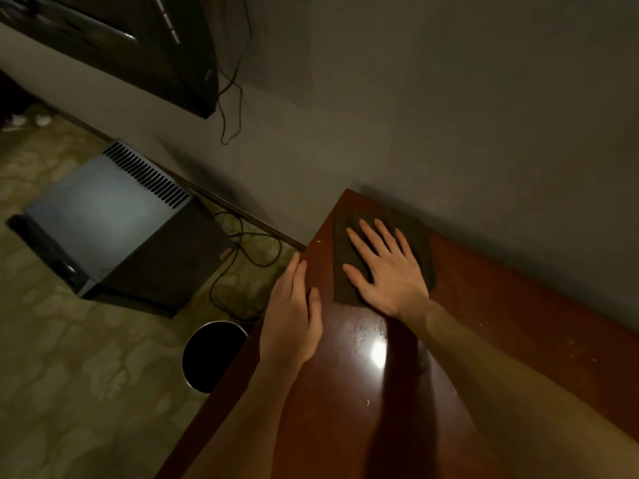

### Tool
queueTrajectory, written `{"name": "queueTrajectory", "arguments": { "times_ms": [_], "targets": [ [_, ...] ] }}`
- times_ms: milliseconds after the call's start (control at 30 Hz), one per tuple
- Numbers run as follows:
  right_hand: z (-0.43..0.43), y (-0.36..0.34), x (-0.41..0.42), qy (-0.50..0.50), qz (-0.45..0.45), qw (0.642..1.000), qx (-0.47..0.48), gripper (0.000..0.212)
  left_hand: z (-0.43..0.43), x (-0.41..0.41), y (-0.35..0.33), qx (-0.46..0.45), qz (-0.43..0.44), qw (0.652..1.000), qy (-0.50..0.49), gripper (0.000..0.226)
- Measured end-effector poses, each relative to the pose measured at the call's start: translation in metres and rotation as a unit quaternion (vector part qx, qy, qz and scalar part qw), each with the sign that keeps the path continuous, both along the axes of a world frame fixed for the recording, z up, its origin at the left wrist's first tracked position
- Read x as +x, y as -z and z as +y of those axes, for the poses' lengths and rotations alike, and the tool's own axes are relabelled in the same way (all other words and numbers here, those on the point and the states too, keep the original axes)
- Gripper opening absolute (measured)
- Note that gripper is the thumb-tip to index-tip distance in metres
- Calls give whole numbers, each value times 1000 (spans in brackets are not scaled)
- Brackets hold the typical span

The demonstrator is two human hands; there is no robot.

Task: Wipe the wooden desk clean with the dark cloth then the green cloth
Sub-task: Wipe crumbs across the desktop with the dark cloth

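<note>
A dark cloth [420, 236] lies flat on the reddish-brown wooden desk [484, 323], near the desk's far left corner by the wall. My right hand [383, 271] presses on it with straight, spread fingers. At the desk's left edge my left hand [294, 316] rests with straight fingers, the thumb on the top and the fingers over the edge. Small pale specks and smears show on the glossy top near a bright light reflection [377, 352]. No green cloth is in view.
Left of the desk, on the patterned floor, stands a round black bin [211, 357]. Farther left sits a dark box-shaped appliance [114, 229] with a vent grille. Black cables [242, 264] trail across the floor. A flat black screen [138, 46] hangs on the wall.
</note>
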State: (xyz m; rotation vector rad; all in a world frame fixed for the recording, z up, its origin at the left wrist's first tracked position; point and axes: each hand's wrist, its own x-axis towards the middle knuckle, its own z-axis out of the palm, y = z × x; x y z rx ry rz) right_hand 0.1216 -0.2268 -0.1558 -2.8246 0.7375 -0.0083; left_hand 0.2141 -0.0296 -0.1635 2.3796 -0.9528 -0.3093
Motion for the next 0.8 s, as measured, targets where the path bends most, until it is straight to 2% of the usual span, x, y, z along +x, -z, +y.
{"name": "queueTrajectory", "arguments": {
  "times_ms": [167, 267, 367, 467, 567, 633, 800],
  "targets": [
    [41, 0, -30, 129, -126, 983, 46, 45, 0, 2, -3, -13, 28, 999, -10, 54],
    [31, -6, -15, 195, -187, 953, 140, 45, 0, 3, -4, -24, 38, 999, -10, 54],
    [22, -12, 20, 229, -265, 915, 200, 36, 0, 3, -5, -33, 44, 998, -13, 56],
    [28, -14, 56, 174, -264, 918, 240, 34, 0, 2, -7, -42, 45, 998, -12, 60],
    [36, -6, 66, 26, -176, 963, 203, 35, 1, 2, -5, -56, 49, 997, -14, 64],
    [39, -3, 52, -42, -143, 973, 177, 37, 2, 3, -4, -60, 52, 997, -15, 64],
    [70, -8, -32, -107, -86, 982, 133, 38, 2, 4, -5, -49, 38, 998, -4, 62]
  ]
}}
